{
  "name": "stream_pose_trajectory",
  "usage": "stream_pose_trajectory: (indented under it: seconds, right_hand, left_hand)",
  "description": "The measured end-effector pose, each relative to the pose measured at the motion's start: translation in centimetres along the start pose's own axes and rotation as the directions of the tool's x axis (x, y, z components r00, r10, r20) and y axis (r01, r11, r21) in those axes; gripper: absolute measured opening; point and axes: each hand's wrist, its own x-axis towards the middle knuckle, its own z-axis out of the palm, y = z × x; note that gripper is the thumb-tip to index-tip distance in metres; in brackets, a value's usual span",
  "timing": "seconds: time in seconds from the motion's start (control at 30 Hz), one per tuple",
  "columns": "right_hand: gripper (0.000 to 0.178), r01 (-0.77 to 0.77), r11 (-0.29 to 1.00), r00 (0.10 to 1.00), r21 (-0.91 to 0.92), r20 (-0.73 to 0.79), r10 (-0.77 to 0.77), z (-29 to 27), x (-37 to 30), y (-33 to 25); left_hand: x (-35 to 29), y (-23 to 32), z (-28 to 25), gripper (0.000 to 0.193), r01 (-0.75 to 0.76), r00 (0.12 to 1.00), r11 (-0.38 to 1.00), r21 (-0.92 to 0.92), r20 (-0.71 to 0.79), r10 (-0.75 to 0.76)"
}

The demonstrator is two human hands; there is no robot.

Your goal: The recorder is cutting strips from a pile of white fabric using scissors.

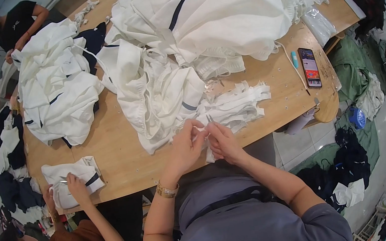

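Note:
At the near edge of the table, my left hand (pixel 190 145) pinches the edge of a piece of white fabric (pixel 209 154) that hangs between my hands. Close beside it, my right hand (pixel 223 142) is closed around small thread snips (pixel 210 119), whose metal tips point up and away from me. The handle is hidden in my fingers. Just beyond my hands lies a loose stack of white fabric strips (pixel 246 104). White garments (pixel 157 88) with dark stripes are heaped behind my left hand.
A big pile of white garments (pixel 236 10) covers the far side, another (pixel 59 86) the left. A phone (pixel 311 67) and a light-blue cutter (pixel 294 59) lie on the right. At the near left, a co-worker's hand (pixel 77 188) holds snips over folded white fabric (pixel 66 196); another person (pixel 19 27) stands far left.

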Motion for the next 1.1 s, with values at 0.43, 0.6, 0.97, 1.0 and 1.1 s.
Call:
stream_pose_trajectory:
  seconds: [0.43, 0.6, 0.97, 1.0, 1.1]
  right_hand:
    - [0.016, 0.575, 0.813, 0.731, -0.095, -0.387, -0.562, -3.3, -2.6, -11.9]
    - [0.012, 0.698, 0.7, 0.613, -0.151, -0.381, -0.693, -5.7, -3.6, -15.0]
    - [0.016, 0.564, 0.748, 0.519, -0.35, -0.555, -0.651, -11.8, -1.7, -14.6]
    - [0.016, 0.564, 0.748, 0.518, -0.35, -0.555, -0.651, -12.3, -1.3, -13.9]
    - [0.016, 0.118, 0.788, 0.637, -0.604, -0.562, -0.527, -14.2, -0.2, -11.1]
  left_hand:
    - [-0.5, 2.3, -5.7, 0.014, -0.061, 0.998, 0.997, -0.041, -0.004, 0.061]
    - [-0.4, 3.1, -7.8, 0.015, -0.017, 0.998, 0.998, -0.054, -0.054, 0.014]
    - [0.1, 2.3, -8.3, 0.014, 0.026, 1.0, 1.0, 0.012, -0.011, -0.025]
    - [0.3, 1.3, -7.6, 0.016, 0.089, 0.996, 0.996, 0.009, -0.017, -0.089]
    - [0.9, -1.3, -5.7, 0.019, 0.155, 0.988, 0.984, 0.088, -0.034, -0.153]
